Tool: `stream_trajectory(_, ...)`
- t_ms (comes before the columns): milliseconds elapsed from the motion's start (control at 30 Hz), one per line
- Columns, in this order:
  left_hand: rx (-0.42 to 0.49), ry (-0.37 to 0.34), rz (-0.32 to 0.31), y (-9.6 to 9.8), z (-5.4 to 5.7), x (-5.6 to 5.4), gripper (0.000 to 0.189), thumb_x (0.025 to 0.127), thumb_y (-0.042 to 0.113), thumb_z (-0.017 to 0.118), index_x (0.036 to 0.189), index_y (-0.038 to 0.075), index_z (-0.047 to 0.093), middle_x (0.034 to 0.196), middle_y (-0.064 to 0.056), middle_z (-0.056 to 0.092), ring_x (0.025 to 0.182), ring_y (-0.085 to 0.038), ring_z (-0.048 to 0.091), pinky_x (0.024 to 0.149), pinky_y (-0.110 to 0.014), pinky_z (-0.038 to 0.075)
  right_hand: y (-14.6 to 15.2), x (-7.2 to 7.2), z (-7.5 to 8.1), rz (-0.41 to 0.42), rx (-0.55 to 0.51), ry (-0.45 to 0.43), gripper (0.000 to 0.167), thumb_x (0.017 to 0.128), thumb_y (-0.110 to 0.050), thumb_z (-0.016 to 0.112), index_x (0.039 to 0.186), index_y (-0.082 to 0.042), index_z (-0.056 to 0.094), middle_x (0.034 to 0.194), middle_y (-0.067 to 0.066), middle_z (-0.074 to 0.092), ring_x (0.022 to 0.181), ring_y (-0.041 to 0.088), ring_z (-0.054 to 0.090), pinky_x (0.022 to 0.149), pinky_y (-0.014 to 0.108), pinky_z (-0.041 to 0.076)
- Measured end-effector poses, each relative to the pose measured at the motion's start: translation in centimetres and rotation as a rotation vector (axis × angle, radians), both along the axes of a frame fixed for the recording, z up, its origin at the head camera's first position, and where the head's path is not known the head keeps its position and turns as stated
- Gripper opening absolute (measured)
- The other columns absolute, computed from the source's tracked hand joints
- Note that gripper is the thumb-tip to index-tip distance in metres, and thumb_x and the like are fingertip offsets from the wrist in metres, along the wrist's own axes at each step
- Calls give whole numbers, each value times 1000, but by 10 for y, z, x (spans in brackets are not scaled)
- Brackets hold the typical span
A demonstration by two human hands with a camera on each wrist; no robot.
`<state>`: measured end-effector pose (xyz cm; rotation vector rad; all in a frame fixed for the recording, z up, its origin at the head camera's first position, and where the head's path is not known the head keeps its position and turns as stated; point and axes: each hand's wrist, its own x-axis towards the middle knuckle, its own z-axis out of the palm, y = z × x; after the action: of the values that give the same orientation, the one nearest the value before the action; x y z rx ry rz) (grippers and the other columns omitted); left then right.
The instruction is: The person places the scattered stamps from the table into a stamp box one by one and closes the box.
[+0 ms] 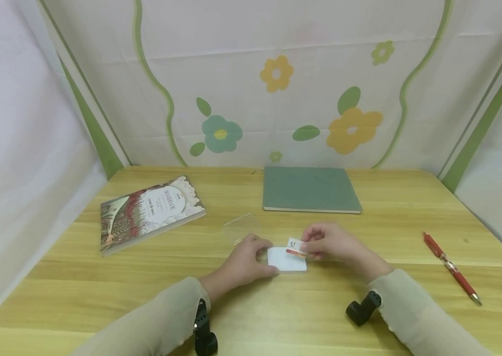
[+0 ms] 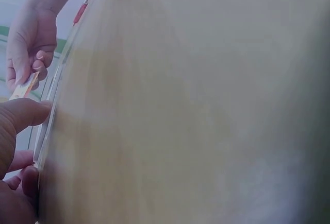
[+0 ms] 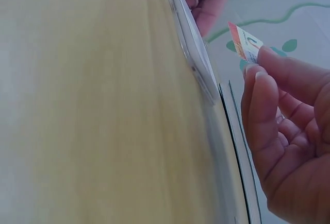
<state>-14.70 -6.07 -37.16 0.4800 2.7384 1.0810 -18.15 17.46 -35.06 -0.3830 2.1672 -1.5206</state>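
Note:
A small white card with a red-orange stripe and a dark U-shaped mark is pinched between the thumb and fingers of my right hand. The card is tilted above a flat white rectangular block on the table. My left hand grips that block at its left end, thumb on the near edge and fingers on the far edge. Seen edge-on in the right wrist view, the block has a clear layer along its side. What it is made of, I cannot tell.
A clear plastic piece lies just beyond my left hand. At the back is a green book; an illustrated book lies at left. A red pen is at right. A flowered cloth hangs behind the wooden table.

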Motion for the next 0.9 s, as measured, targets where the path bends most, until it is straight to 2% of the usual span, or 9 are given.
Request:
stream_trajectory(333,-6,1,-1,0,0,0,58,70,32,80,118,5,61,102,-5,51,86,-15,47,76,-31,43,-16,-1,-5,-15,13,3,19,79,-6,69,90,5,58,70,3,57,60,12,53,52,20,45)
stream_trajectory(600,2,16,-7,-1,-2,0,59,69,31,80,118,5,61,102,-5,51,85,-15,47,75,-30,43,-28,-1,-9,9,33,30,18,79,-8,70,88,3,59,70,2,57,61,13,52,54,22,44)
stream_trajectory(767,13,11,-8,-1,-2,0,58,70,30,80,118,4,61,102,-6,51,86,-16,48,77,-32,43,-33,-1,-10,17,65,41,16,79,-8,70,87,1,60,67,2,56,60,13,50,53,23,43)
stream_trajectory(900,13,9,-5,-1,-2,-1,58,69,31,80,118,5,61,102,-5,51,87,-15,48,77,-31,43,-35,-1,-11,18,114,82,15,79,-10,71,84,-1,61,67,1,56,58,13,49,51,24,42)
